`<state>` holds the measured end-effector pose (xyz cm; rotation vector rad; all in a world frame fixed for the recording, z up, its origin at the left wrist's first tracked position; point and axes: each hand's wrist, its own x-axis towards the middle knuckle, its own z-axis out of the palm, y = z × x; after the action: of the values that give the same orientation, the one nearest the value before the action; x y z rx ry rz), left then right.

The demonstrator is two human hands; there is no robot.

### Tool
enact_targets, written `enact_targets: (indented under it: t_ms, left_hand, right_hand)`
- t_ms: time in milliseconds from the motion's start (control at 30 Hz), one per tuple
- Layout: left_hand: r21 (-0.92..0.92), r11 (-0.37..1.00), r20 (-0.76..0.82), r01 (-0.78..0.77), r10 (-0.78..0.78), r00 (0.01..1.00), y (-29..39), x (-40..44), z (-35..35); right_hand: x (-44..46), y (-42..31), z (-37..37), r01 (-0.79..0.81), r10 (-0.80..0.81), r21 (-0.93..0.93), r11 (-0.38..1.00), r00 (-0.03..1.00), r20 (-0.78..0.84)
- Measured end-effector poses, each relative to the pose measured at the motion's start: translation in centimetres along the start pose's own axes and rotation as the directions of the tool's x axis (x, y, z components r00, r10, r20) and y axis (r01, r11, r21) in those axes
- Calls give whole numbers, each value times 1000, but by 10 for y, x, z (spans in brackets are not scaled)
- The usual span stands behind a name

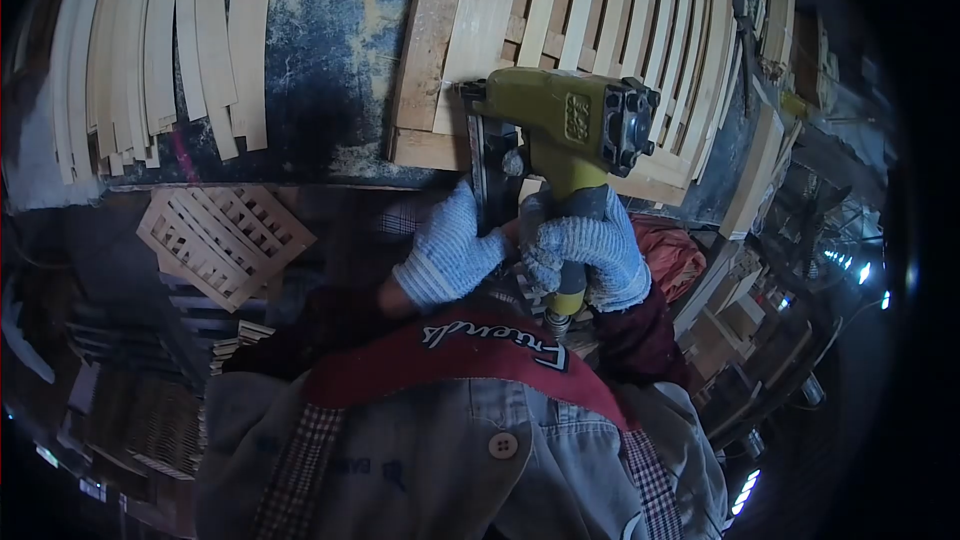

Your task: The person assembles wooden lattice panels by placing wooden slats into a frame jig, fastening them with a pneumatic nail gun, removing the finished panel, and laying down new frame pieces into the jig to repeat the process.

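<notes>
A green pneumatic nail gun [560, 120] is held upright in front of my body, its nose pointing left over the slatted wooden panel [425, 148]. My right hand [592, 252], in a grey-white knit glove, wraps round the gun's handle above the hose fitting [558, 322]. My left hand [452, 248], gloved the same way, is closed at the lower end of the gun's dark magazine [492, 172]. Its fingertips are partly hidden behind the magazine. The panel lies on the bench, with parallel slats set in a frame.
Loose thin wooden slats [150, 50] lie at the left of the dark, worn bench top [320, 40]. Below the bench edge is a smaller slatted panel [228, 245]. Red cloth or plastic [672, 260] and wood pieces [735, 315] lie to the right.
</notes>
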<state>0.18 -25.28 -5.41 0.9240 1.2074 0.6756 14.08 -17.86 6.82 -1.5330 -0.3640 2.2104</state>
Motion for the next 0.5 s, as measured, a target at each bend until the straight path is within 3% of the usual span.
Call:
enact_targets:
  t_ms: [133,267,400,500]
  left_hand:
    - [-136,991,2,4,-4,1000,-5,0,5]
    - [26,999,-32,-46,46,998,-25,1,15]
    - [-22,999,19,-24,24,1000,-17,0,11]
    - [-21,999,27,-36,37,999,-17,3,14]
  right_hand:
    - [0,-1,1,15,-15,13,1000,1000,24]
    - [-4,-1,0,19,-19,16,1000,1000,17]
    - [-5,0,-2,27,-29,36,999,999,33]
    - [-11,1,0,42,-41,6,999,996,-84]
